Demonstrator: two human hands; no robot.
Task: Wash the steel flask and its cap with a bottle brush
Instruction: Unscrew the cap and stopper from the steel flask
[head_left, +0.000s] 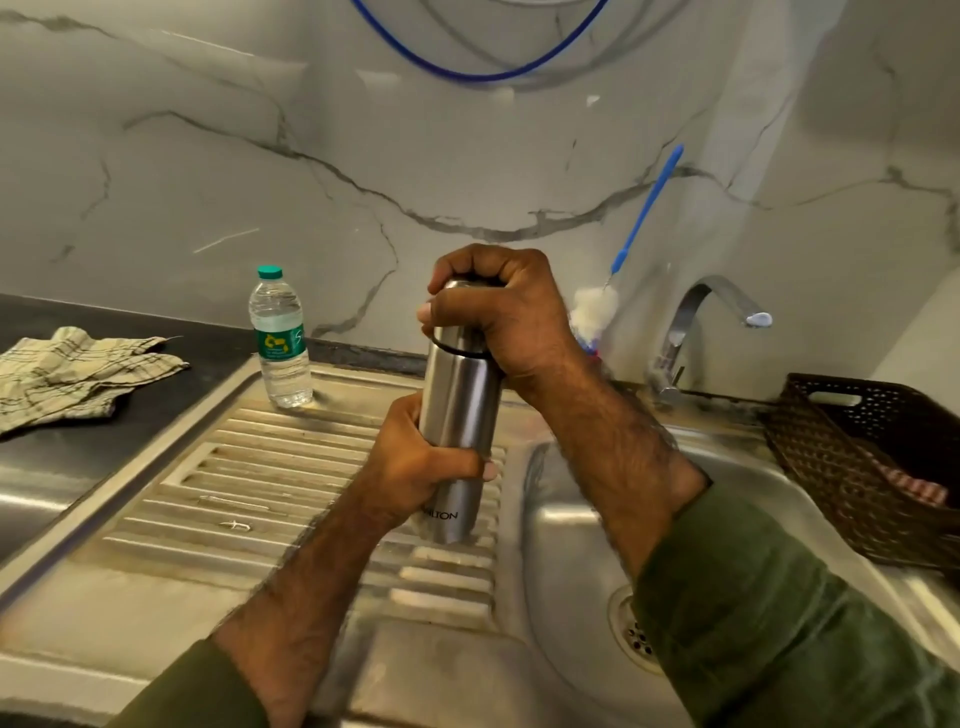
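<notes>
Steel flask (457, 415) held upright at centre, above ribbed drainboard (291, 467). Left hand (415, 462) at 7 o'clock, fingers curled tight round lower body. Right hand (493, 312) at 12 o'clock, fingers wrapped over cap (462, 317). Bottle brush (623, 244) at 2 o'clock, leaning on wall. Water bottle (280, 338) at 10 o'clock.

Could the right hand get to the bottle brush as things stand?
Probably yes, but not at once: the right hand grips the cap of the flask. The bottle brush leans against the wall just behind it, with nothing between them.
</notes>
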